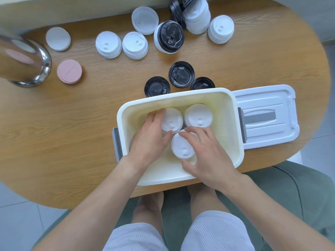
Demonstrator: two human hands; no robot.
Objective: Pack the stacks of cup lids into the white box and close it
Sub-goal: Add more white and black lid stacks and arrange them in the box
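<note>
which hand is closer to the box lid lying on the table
Right. The right hand is inside the white box on the side toward the box lid; the left hand is at the box's far side from it.

Probably a home or small café back room, hard to pin down. Oval wood-grain table (63, 142), grey tiled floor (16, 223), green padded seat (299, 192). Loose lid stacks (108, 44) and coasters (69, 71) on the table, metal canister (27, 64) at left. Person seated in mesh shorts (213, 232), bare-legged.
</note>
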